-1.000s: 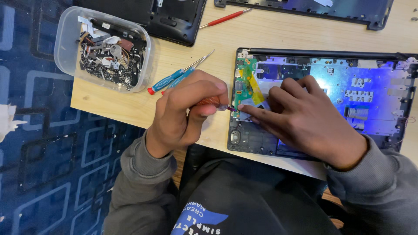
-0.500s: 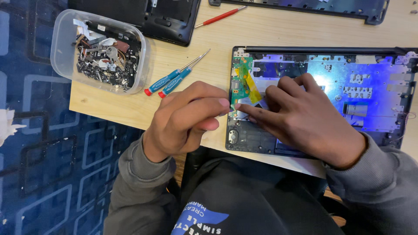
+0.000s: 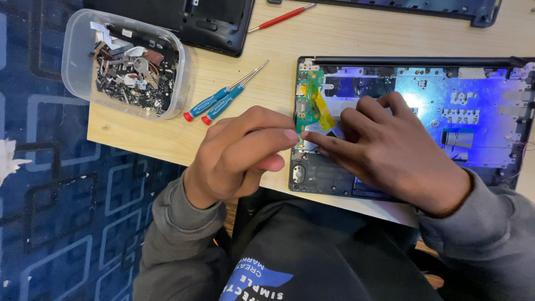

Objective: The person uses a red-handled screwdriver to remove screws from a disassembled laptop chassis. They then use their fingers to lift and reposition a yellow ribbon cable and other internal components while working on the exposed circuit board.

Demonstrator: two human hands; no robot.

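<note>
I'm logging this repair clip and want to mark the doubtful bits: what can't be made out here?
- Head view: what the left hand pinches is hidden by its own fingertips.
- The right hand covers the part of the open laptop base beneath it, below the green board.
- Parts in the clear tub are too small and tangled to tell apart.
- The red screwdriver and black cover are cut off by the top edge.

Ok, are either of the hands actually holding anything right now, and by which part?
Cannot be told. The left hand and right hand meet fingertip to fingertip at the lower end of the green circuit board; anything pinched there is too small to see.
</note>
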